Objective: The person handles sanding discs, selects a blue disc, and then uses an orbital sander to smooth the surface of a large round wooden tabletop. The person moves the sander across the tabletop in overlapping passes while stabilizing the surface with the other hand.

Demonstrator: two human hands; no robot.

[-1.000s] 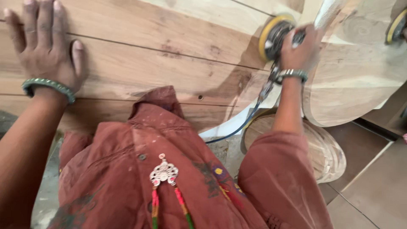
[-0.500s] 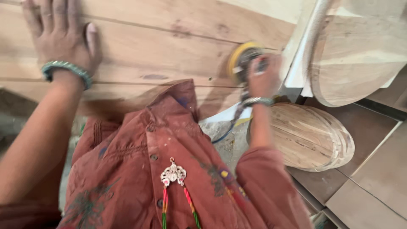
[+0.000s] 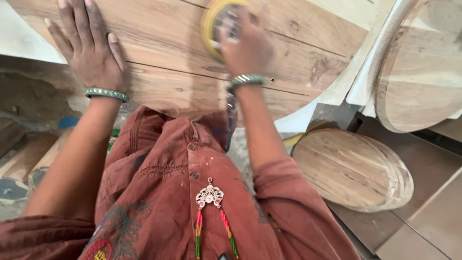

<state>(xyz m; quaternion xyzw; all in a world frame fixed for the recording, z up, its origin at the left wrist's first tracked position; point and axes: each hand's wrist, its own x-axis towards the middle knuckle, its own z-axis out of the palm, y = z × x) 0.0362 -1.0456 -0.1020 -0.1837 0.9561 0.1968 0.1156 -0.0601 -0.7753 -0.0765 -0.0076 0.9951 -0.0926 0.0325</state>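
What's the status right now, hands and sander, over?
Right hand gripping yellow-disc sander, pressed on round wooden panel. Left hand flat on panel, fingers spread. Nothing blocking the sander on the panel.

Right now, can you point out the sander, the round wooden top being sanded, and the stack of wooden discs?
sander (image 3: 215,24), head view, yellow pad edge.
round wooden top (image 3: 173,79), head view, bare grain between the hands.
stack of wooden discs (image 3: 344,168), head view, top disc's face.

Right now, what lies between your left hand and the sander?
Head view: only bare wooden board between left hand and yellow-padded sander, gripped by the right hand.
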